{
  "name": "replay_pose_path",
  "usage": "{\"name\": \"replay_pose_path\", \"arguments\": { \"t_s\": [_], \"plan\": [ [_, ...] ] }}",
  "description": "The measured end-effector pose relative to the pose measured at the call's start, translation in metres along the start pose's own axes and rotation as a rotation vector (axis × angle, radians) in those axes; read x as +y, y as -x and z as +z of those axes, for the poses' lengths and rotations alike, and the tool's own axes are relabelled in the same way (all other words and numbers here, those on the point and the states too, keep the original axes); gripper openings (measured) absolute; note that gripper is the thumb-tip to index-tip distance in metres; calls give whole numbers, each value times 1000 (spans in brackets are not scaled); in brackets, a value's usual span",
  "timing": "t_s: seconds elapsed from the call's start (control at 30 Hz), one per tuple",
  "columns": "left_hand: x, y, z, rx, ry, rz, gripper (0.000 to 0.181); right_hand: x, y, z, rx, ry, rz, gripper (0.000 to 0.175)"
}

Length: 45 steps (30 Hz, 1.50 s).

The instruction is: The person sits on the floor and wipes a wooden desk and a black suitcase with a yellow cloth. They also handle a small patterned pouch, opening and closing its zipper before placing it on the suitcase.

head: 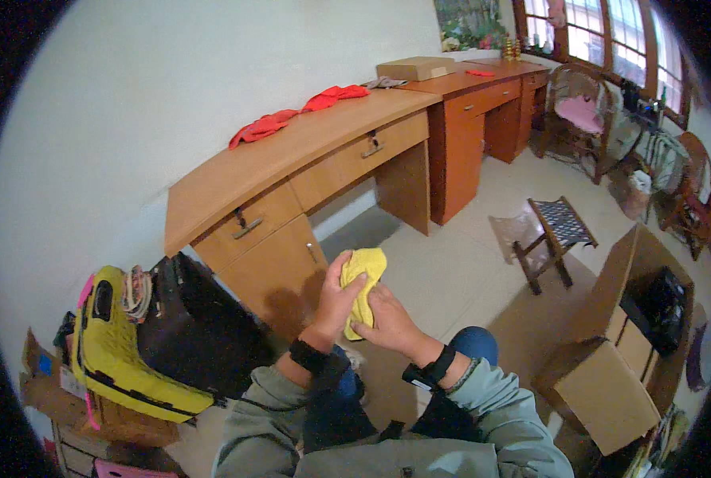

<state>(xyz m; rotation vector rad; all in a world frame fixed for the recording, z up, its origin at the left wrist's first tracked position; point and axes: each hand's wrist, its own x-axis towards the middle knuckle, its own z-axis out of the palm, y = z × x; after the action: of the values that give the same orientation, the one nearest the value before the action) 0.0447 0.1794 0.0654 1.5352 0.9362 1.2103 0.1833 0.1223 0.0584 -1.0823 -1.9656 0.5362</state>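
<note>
A folded yellow cloth (367, 266) is held between both hands, in the middle of the view and in front of a wooden desk. My left hand (333, 302) grips its left side, the thumb lying across the front. On the lower right side, my right hand (391, 316) pinches the cloth with the thumb and fingers. Both wrists wear black bands. Crumpled red cloth (266, 126) lies along the back of the light wooden desktop (307, 140), against the wall.
A yellow suitcase (110, 352) and a black bag (194, 328) stand at the left. An open cardboard box (609, 388) is at the right. A folding stool (562, 222) stands on the floor beyond it. A flat cardboard box (415, 69) rests on the farther desks.
</note>
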Motion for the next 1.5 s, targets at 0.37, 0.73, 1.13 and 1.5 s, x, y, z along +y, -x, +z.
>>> {"name": "replay_pose_path", "arguments": {
  "t_s": [0.37,0.73,1.13,1.5],
  "plan": [
    [157,-80,-256,815,-1477,637,44,137,35,67,-13,-441,466,23],
    [90,-147,-382,429,-1591,-206,44,98,32,52,-173,-302,335,19],
    [56,-285,-258,202,-1538,110,42,99,39,51,-277,-295,262,23],
    [74,-291,-166,198,-1421,148,61,111,50,58,-314,-271,360,24]
  ]
}}
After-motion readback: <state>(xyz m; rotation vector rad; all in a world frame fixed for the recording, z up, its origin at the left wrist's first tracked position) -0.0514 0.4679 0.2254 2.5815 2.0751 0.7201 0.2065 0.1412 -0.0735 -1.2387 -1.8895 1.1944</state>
